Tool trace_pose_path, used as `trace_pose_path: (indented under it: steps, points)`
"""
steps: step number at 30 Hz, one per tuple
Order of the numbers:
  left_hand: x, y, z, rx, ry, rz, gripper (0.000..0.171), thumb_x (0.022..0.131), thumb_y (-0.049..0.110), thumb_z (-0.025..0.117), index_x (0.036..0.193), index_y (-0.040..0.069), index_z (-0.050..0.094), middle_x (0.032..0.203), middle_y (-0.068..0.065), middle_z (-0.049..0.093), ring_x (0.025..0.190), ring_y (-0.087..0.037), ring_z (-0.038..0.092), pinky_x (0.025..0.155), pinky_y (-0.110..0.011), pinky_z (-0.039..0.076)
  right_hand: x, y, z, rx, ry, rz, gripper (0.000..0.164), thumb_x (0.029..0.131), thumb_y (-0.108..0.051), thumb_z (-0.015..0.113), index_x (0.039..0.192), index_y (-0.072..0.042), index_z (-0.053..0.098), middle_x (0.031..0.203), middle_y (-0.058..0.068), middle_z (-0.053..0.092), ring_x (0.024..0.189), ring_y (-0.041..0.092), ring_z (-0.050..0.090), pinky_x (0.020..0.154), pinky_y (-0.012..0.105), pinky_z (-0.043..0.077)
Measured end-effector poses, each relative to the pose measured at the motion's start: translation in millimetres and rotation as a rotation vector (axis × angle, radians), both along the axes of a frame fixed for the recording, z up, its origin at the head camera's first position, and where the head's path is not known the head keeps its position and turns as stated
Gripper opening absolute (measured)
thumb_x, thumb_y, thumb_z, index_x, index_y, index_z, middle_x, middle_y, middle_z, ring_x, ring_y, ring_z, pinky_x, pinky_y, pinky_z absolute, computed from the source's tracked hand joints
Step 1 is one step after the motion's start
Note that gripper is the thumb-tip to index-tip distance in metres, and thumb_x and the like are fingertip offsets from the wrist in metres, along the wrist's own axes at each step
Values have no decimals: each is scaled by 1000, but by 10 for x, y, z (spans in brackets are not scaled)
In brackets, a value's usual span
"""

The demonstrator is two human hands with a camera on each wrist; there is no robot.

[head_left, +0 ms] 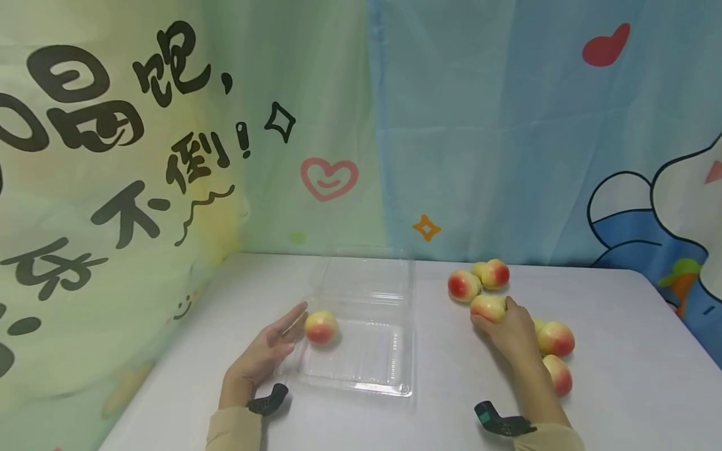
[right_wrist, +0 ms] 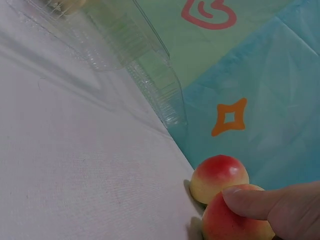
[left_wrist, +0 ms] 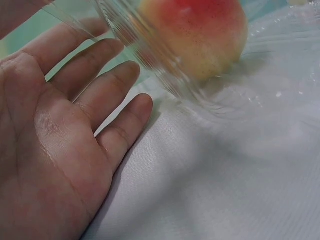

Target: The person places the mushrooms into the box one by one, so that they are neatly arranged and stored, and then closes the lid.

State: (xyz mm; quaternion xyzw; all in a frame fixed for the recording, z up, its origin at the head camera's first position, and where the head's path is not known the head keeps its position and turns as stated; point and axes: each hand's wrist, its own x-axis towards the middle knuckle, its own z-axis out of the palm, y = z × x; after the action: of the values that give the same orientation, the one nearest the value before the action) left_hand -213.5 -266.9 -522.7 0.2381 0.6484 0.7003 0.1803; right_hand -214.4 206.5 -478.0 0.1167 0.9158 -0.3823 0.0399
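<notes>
A clear plastic clamshell box (head_left: 355, 360) lies with its lid (head_left: 366, 275) folded back, and one red-and-yellow peach (head_left: 321, 328) sits at its left side. My left hand (head_left: 265, 354) stands by the box's left wall, its fingers fairly straight. In the left wrist view that palm (left_wrist: 55, 130) is bare, with fingertips at or close to the clear wall; contact is hard to tell. On the right, my right hand (head_left: 514, 335) grips another peach (head_left: 488, 307). Its thumb (right_wrist: 252, 202) presses on the red side of the held peach (right_wrist: 230, 222) in the right wrist view.
Behind the right hand lie several peaches, one red-faced peach (head_left: 464, 286) among them. More peaches, including a lower one (head_left: 557, 374), lie right of the forearm. A printed curtain (head_left: 451, 156) hangs behind the white table (head_left: 440, 388).
</notes>
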Motion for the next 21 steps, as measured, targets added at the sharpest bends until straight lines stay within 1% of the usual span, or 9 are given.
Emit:
trace_pose_path:
  steps: [5,7,9,11,13,16,21]
  points:
    - [9,17,13,37,-3,-10,75,91,3,56,152,8,14,161,-9,4,146,-34,4,113,-57,-8,-5,19,8,3,-14,17,97,87,-41,62,146,14,7,143,41,22,132,52,25,112,60,20]
    - [11,17,7,51,5,-20,74,91,1,55,152,7,13,160,-11,4,146,-31,6,117,-48,-1,-4,28,8,8,-9,21,97,87,-40,63,145,14,7,142,42,22,131,53,26,112,60,20]
    - [13,14,-4,58,16,-26,75,89,0,55,152,5,14,160,-13,4,147,-26,9,119,-35,10,0,35,3,12,-7,21,97,86,-40,63,145,15,8,141,42,23,130,53,26,112,61,21]
    - [10,10,-15,59,28,-30,77,88,0,57,152,5,14,160,-14,5,147,-19,14,116,-23,19,1,42,-5,16,1,23,96,86,-39,64,144,15,11,140,42,25,129,53,28,111,61,22]
    - [8,7,-17,58,40,-31,79,87,2,60,152,5,14,160,-14,5,146,-13,17,112,-15,24,-2,49,-17,19,4,25,95,86,-40,64,144,16,13,138,42,27,127,53,30,110,61,23]
    - [12,-3,-15,52,50,-36,81,87,6,63,152,4,14,160,-13,5,145,-9,18,111,-12,23,-10,50,-28,18,-8,28,96,86,-41,64,144,15,12,138,42,26,127,53,29,110,61,23]
    - [24,-14,-12,29,57,-32,84,87,13,66,152,6,14,160,-11,5,147,-14,13,111,-12,21,-42,33,-21,12,-16,33,97,85,-41,65,146,12,11,140,41,24,128,52,28,110,62,22]
